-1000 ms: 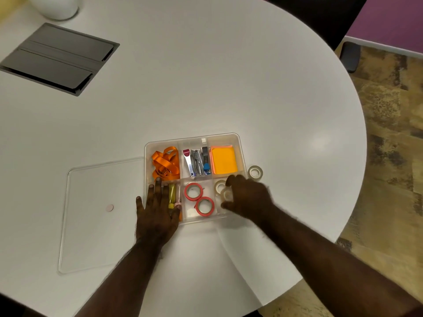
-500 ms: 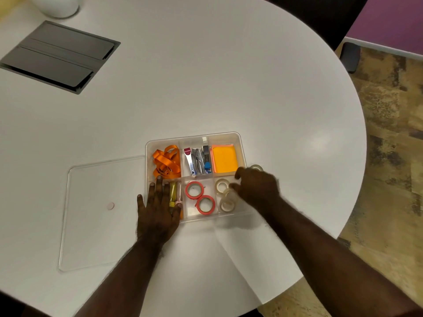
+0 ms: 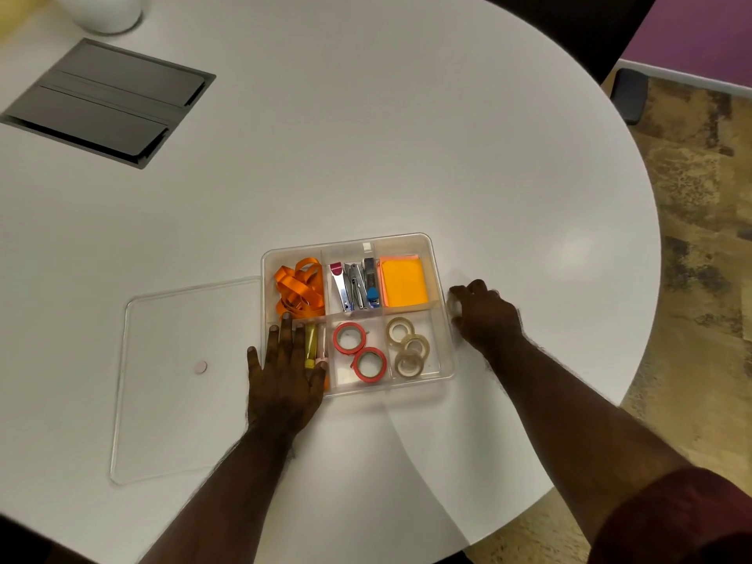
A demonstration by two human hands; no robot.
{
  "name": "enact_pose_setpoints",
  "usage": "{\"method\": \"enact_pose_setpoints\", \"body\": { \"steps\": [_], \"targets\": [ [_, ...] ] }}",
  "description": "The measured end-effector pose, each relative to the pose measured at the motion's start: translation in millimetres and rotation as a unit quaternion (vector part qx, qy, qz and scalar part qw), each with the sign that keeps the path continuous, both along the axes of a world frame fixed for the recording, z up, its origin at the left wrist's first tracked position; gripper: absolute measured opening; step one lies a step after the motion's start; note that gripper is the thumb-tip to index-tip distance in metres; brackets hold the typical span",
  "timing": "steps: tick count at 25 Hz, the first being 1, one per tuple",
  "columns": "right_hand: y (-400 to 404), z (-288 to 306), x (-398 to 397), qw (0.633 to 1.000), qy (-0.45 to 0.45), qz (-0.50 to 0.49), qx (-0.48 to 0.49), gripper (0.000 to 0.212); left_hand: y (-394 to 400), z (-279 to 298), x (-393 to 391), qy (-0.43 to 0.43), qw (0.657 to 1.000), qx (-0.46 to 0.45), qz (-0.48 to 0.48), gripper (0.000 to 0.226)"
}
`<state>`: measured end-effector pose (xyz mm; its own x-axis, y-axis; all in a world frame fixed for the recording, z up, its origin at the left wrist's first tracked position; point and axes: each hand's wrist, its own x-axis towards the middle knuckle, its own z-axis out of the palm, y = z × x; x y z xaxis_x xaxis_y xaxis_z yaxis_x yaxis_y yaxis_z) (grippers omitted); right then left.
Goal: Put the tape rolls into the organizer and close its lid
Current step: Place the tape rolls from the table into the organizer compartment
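Observation:
The clear organizer (image 3: 443, 352) sits open near the table's front edge. Its front right compartment holds three clear tape rolls (image 3: 408, 363), and the front middle one holds two red tape rolls (image 3: 349, 338). Its clear lid (image 3: 183, 380) lies flat on the table to the left, touching the organizer. My left hand (image 3: 285, 380) rests flat on the organizer's front left corner, fingers spread. My right hand (image 3: 486, 315) is on the table just right of the organizer, fingers curled over one more clear tape roll (image 3: 451, 305), which is mostly hidden.
The back compartments hold an orange ribbon (image 3: 299, 289), staplers and clippers (image 3: 358, 284) and an orange pad (image 3: 403, 282). A grey hatch (image 3: 106, 101) is set into the table at the far left. The round table's edge curves close on the right.
My right hand left a clear roll in the front right compartment, then moved right, out of the organizer, onto the roll lying on the table. My left hand stayed put.

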<state>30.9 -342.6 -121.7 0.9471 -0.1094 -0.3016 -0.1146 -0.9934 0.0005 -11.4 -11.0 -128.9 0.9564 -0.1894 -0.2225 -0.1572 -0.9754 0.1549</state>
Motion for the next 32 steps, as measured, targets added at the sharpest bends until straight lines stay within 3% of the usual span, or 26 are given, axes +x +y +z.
{"method": "enact_pose_setpoints", "body": {
  "steps": [2, 5, 10, 17, 25, 32],
  "targets": [
    [-1, 0, 1, 1.000, -0.016, -0.019, 0.001, 0.037, 0, -1, 1, 0.004, 1.000, -0.003, 0.008, 0.074],
    [-7, 13, 5, 0.994, -0.049, -0.057, 0.074, 0.045, -1, -2, 1, 0.003, 1.000, -0.004, 0.011, 0.075],
    [15, 46, -6, 0.986, -0.080, 0.030, 0.146, 0.052, -2, 1, 0, -0.001, 1.000, -0.007, 0.009, 0.074],
    [68, 40, -38, 0.994, 0.034, 0.100, 0.013, 0.051, -2, 4, 0, -0.002, 1.000, -0.006, 0.007, 0.073],
    [71, 33, -13, 0.991, 0.035, 0.125, 0.033, 0.033, -2, 2, -1, -0.009, 1.000, -0.005, 0.001, 0.071],
    [80, 24, -6, 0.989, 0.052, 0.142, -0.006, 0.023, -2, 1, -1, -0.009, 1.000, -0.014, 0.008, 0.073]
  ]
}}
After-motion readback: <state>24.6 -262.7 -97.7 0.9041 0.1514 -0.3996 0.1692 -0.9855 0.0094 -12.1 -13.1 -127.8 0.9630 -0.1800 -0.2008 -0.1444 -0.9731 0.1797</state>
